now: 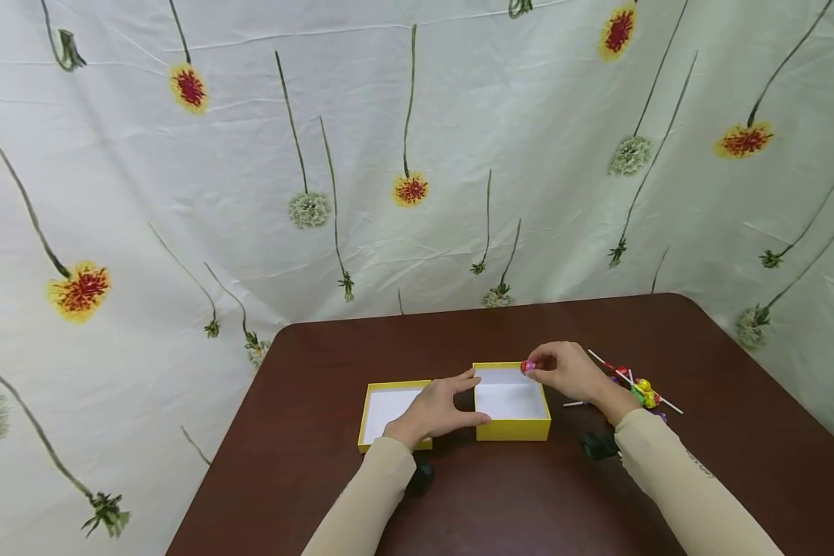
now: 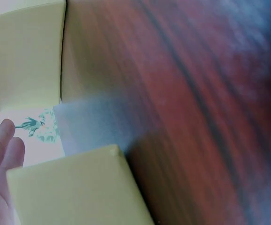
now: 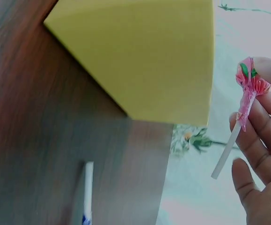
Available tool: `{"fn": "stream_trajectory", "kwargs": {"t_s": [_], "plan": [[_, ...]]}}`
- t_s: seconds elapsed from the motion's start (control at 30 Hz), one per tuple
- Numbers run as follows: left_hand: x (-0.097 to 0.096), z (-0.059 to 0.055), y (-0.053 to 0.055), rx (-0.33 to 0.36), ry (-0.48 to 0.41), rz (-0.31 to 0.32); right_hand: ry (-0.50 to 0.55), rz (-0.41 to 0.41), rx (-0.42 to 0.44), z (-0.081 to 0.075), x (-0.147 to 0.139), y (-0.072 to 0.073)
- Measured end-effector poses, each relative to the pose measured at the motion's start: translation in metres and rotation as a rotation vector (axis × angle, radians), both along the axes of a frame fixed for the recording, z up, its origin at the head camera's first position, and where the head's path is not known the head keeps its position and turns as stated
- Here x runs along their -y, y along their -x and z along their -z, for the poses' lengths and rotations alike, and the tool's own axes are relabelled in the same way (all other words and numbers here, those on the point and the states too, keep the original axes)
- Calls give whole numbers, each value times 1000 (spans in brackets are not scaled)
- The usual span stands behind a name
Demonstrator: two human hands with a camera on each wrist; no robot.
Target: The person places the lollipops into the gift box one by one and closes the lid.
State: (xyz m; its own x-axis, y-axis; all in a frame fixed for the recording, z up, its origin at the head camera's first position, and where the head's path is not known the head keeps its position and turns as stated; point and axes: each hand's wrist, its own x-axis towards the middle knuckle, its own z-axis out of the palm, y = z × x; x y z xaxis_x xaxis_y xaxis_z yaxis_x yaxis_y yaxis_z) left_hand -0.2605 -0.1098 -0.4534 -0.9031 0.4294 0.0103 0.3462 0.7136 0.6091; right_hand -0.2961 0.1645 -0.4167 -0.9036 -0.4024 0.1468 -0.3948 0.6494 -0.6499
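My right hand (image 1: pixel 566 371) pinches a red-and-pink wrapped lollipop (image 1: pixel 527 367) above the back right rim of a yellow box (image 1: pixel 513 430) with a white inside. In the right wrist view, the thumb and fingers hold the lollipop's wrapped head (image 3: pixel 252 79), and its white stick (image 3: pixel 226 150) points down. My left hand (image 1: pixel 436 409) is spread along the box's left side, thumb at the front corner and fingers toward the back. Its fingers (image 2: pixel 4 136) show at the left edge of the left wrist view, beside yellow cardboard walls (image 2: pixel 69 187).
Left of the box lies a shallow yellow lid (image 1: pixel 364 421), white inside, partly behind my left hand. Several colourful lollipops (image 1: pixel 645 394) lie in a pile to the right, partly hidden by my right forearm. The brown table (image 1: pixel 514 502) ends at a flower-print cloth (image 1: pixel 361 262).
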Motion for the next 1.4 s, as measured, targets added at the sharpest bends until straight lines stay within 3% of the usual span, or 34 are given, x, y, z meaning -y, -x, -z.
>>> {"fn": "stream_trajectory", "kwargs": {"t_s": [0.47, 0.77, 1.13, 1.4], "plan": [[0, -3, -4, -9, 17, -11, -76, -154, -4, 2, 32, 6], [1, -2, -5, 7, 3, -29, -76, -181, -13, 0, 47, 7], [-1, 0, -5, -6, -10, -20, -101, -204, 3, 17, 56, 15], [-2, -3, -7, -18, 8, -29, -90, -233, -1, 21, 62, 14]]}}
